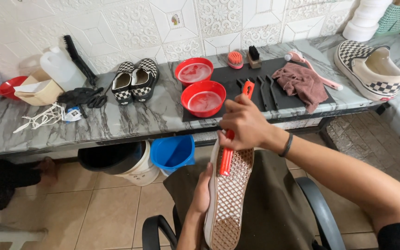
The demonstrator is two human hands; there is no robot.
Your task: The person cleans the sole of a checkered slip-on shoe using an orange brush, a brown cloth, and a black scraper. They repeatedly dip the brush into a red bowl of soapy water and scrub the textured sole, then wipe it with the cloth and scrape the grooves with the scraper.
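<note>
Scrubbing step, by the look of it — right hand (244, 125) clamped on red brush (228, 155) w/ bristles on the upturned shoe sole (230, 194), left hand (203, 192) cupping the shoe's edge — next likely calls for steady strokes toward the heel.

Scrubbing shoe sole w/ red brush, over lap.
R hand (244, 124) gripping red-handled brush (228, 155), bristles on waffle sole of shoe (228, 199); L hand (203, 192) cupping shoe edge from below, sole up. On marble counter (116, 122): two red bowls (203, 97), checkered shoe pair (135, 81), brown rag (302, 83), lone checkered shoe (371, 67). Blue bucket (173, 153) below counter.
</note>
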